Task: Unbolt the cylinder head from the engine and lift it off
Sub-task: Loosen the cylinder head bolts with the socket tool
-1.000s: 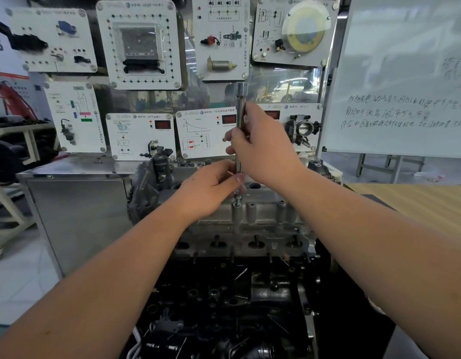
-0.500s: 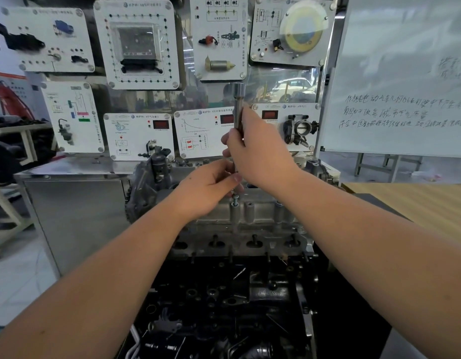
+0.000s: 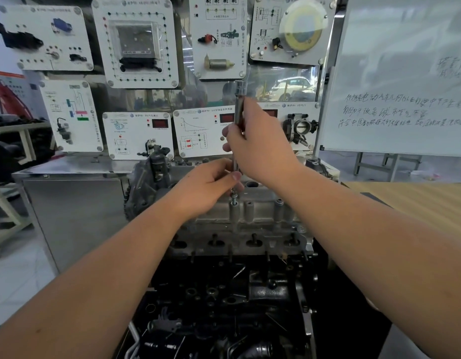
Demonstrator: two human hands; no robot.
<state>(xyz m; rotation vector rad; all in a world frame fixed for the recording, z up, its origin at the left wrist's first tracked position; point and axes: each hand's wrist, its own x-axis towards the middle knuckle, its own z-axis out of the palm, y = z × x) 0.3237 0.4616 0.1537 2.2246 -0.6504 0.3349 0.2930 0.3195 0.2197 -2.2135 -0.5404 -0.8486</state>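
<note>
Nearest to us sits the dark engine block [image 3: 224, 307], crowded with black fittings and hoses, and our two bare forearms reach out over it from either side. On top of the block sits the grey metal cylinder head [image 3: 252, 216], still in place, with a row of upright tubes along its upper edge and a line of ports across its front face. Our left hand [image 3: 208, 187] rests over the head's top left part, its fingers [image 3: 236, 175] curled so that thumb and forefinger pinch the thin lower part of a long upright tool [image 3: 239, 110], just above a bolt [image 3: 234, 199] that stands out of one of the tubes. Our right hand [image 3: 258, 146] is higher, its fingers wrapped tight around the middle of the same tool, whose thicker socket end sticks up above the fist. Whether the tool's tip sits on the bolt we cannot tell, as the left hand hides it. To the right lies a wooden surface [image 3: 418, 203]. Behind the engine stands a steel cabinet [image 3: 68, 203], and above it a wall of white training panels [image 3: 134, 42] with gauges and small parts. Far right leans a whiteboard [image 3: 405, 73] with handwriting.
</note>
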